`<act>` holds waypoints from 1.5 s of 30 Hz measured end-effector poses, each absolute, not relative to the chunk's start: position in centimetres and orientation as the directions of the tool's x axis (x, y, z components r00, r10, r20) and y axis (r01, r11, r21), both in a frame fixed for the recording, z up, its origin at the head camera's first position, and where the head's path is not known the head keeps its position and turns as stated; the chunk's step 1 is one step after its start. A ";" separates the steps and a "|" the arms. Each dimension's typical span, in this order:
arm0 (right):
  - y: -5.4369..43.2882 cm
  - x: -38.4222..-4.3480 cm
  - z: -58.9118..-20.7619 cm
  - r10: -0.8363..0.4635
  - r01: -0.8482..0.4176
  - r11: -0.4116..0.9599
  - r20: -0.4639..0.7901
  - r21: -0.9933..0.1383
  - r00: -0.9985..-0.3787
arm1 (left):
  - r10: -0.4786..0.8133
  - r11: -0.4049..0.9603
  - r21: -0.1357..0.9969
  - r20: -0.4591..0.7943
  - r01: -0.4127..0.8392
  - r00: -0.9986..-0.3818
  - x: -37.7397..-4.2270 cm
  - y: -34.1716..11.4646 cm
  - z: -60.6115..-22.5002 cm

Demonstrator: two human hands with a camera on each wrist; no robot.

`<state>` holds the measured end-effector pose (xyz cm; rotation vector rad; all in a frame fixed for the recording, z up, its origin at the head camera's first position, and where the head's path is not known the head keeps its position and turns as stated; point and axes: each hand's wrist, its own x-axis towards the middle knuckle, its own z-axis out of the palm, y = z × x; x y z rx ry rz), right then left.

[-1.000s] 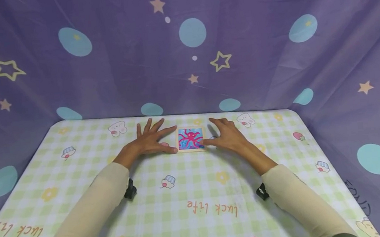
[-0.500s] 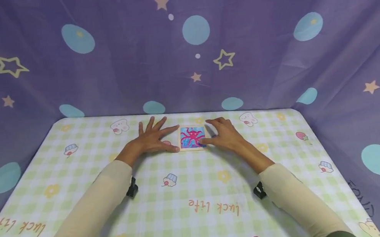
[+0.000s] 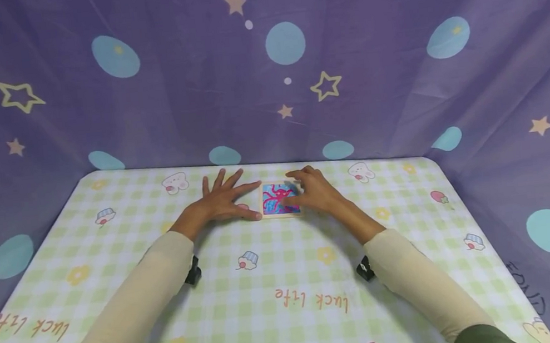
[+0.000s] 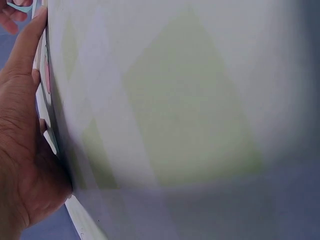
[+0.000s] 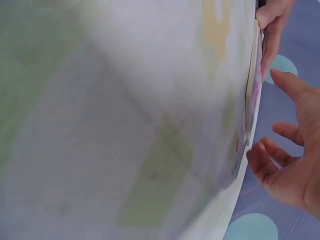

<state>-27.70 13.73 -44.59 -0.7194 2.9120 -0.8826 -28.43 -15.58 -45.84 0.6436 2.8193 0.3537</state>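
A small square picture puzzle (image 3: 272,207) with a pink octopus on blue and a pale wooden border lies flat near the table's far edge. The left hand (image 3: 215,204), fingers spread, rests at its left edge, thumb at the near corner and index finger at the far one. Over the right part hovers the right hand (image 3: 318,190), fingers loosely bent and thumb above the picture. In the right wrist view a gap shows between the right thumb and the puzzle's surface (image 5: 257,80). The left wrist view shows mostly cloth beside the left hand (image 4: 25,125).
A green-and-white checked cloth (image 3: 286,276) with printed cartoons and lettering covers the table. Purple curtains (image 3: 225,76) with stars and blue dots stand behind and at both sides. Black devices sit at each wrist, such as the left wrist camera (image 3: 193,272).
The right hand has shifted left and lifted slightly, its thumb now farther over the octopus picture. The left hand has stayed at the puzzle's left edge. The head view has shifted slightly.
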 end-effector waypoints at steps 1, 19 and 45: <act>13.6 -27.8 -44.6 -0.439 -0.425 0.726 0.112 -0.540 -0.892 | 0.449 0.875 0.281 -0.167 0.394 -0.878 -28.4 -15.6 -45.9; 11.4 -29.8 -44.6 -0.484 -0.384 0.661 0.024 -0.645 -0.875 | 0.449 0.872 0.296 -0.166 0.390 -0.878 -28.4 -15.5 -45.8; 10.4 -30.6 -44.4 -0.442 -0.240 0.667 -0.114 -0.705 -0.890 | 0.453 0.871 0.288 -0.160 0.398 -0.877 -28.4 -15.4 -45.9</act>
